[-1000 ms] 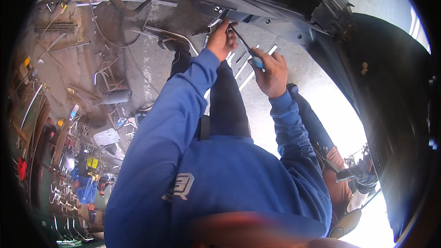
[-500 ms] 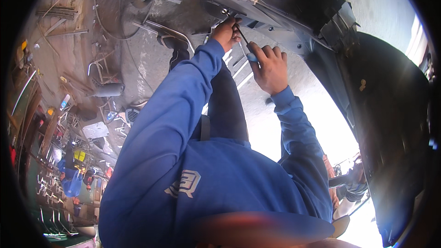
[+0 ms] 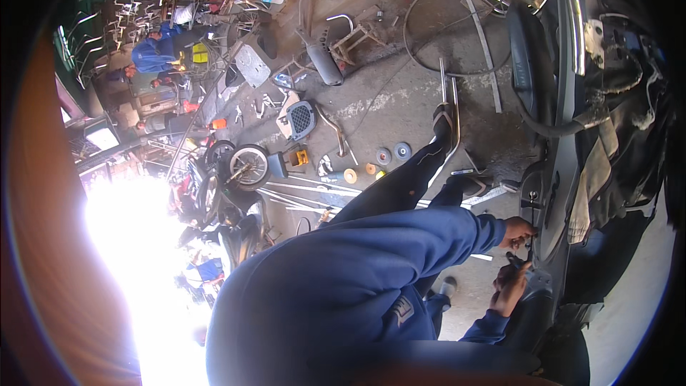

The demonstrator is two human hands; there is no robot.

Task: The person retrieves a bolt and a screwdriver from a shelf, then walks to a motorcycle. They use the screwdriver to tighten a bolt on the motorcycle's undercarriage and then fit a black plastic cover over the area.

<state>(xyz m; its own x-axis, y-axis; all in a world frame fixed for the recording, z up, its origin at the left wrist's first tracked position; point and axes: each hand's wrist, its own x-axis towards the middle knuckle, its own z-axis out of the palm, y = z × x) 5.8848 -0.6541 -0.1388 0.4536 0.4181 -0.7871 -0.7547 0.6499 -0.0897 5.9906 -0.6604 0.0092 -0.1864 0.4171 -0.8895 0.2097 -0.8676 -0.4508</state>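
At the right side of the view, both hands work close to the dark underside of a vehicle body panel (image 3: 551,232). My right hand (image 3: 507,292) is closed around the dark handle of a screwdriver (image 3: 514,260). Just beyond it, my left hand (image 3: 517,233) is closed, fingers pinched at the screwdriver's thin shaft. The shaft points towards a small shiny round fitting (image 3: 533,196) on the panel; whether the tip touches it is too small to tell. A worn pale cloth (image 3: 594,175) hangs over the panel beside my hands.
A bent metal tube (image 3: 572,21) and a dark hose (image 3: 557,129) run along the panel. On the floor lie metal rods (image 3: 480,50), a grey muffler (image 3: 323,63) and grinding discs (image 3: 402,151). A motorcycle wheel (image 3: 249,166) stands at left; a person in blue (image 3: 151,56) is farther off.
My view has swung left, so hands and panel now appear at the right and more of the workshop floor shows. Both hands stay on the screwdriver.
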